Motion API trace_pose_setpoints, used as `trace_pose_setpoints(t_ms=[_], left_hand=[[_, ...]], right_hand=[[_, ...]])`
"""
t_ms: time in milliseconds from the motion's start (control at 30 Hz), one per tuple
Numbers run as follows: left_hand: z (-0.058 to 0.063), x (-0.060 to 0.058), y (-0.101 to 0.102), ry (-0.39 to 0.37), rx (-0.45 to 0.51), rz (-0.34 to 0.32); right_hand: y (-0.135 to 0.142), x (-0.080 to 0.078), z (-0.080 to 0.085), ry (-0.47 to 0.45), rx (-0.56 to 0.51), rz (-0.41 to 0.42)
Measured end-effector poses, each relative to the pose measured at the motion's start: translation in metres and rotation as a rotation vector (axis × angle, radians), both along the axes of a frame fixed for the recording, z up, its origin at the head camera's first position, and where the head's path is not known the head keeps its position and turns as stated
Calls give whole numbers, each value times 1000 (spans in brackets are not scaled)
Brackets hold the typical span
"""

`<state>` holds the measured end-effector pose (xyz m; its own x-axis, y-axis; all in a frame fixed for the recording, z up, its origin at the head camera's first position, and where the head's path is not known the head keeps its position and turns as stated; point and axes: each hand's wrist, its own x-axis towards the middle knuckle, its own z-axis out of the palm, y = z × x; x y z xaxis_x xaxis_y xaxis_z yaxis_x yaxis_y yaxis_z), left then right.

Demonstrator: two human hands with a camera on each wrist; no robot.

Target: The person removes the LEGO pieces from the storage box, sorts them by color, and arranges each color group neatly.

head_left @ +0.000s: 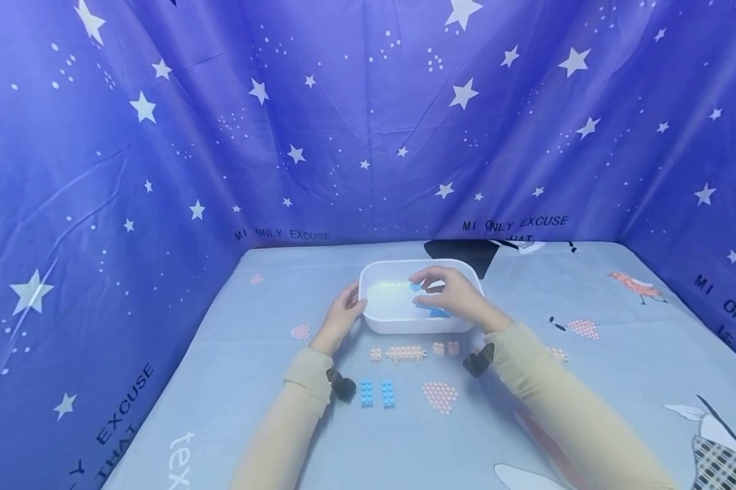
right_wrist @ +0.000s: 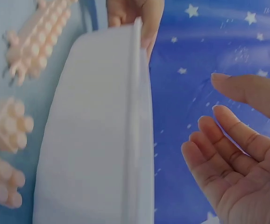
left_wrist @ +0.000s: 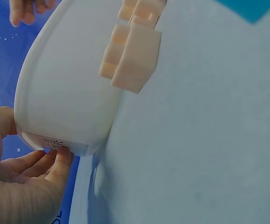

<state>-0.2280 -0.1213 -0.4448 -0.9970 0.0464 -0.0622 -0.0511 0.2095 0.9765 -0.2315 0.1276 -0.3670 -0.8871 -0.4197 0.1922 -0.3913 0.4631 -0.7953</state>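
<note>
My left hand (head_left: 343, 313) grips the left end of a white plastic tub (head_left: 398, 328). In the left wrist view its thumb is at the rim and its fingers (left_wrist: 60, 165) touch the labelled outer wall. Above the tub's right half is my right hand (head_left: 453, 292), thumb and fingers apart. The right wrist view shows nothing between that thumb and those fingers (right_wrist: 228, 161). Inside the tub lie blue building bricks (head_left: 439, 313). A small blue brick (head_left: 415, 287) appears near the right fingertips in the head view; its height above the tub floor is unclear.
In front of the tub stand a long peach brick assembly (head_left: 406, 353), a small peach brick (head_left: 376, 354) and two more peach bricks (head_left: 446, 348). Nearer are two blue bricks (head_left: 376, 393). A printed cloth (head_left: 251, 381) covers the table; a starry blue curtain (head_left: 368, 122) hangs behind.
</note>
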Motion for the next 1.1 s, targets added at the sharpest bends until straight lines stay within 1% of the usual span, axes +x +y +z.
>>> trace_pose_setpoints(t_ms=[133,267,300,333,433,533,567,667,867,1000,1100], left_hand=[[0,1,0,-7,7,-4],[-1,1,0,-14,16,-4],[0,1,0,-12,15,-3],[5,3,1,-13,17,-7],[6,3,0,-6,16,-12],[5,3,-1,-11,12,-11],[0,0,-1,-9,6,-6],[-1,0,-1,-16,-3,5],[-2,-2,-1,-13,2,10],[-2,-2,-1,-12,-3,10],[-1,-2,-2,-8,-5,7]], right_hand=[[2,-10,-6,-45,47,-64],[3,-17,-9,-95,67,-109],[2,-19,-9,-99,75,-114],[2,-20,-10,-100,79,-117],[1,-24,-13,-98,98,-130],[2,-28,-19,-87,110,-136],[2,-30,-21,-86,117,-140],[3,-34,-27,-91,131,-150],[4,-42,-35,-160,177,-184],[4,-46,-40,-204,215,-195],[4,-48,-43,-221,226,-196]])
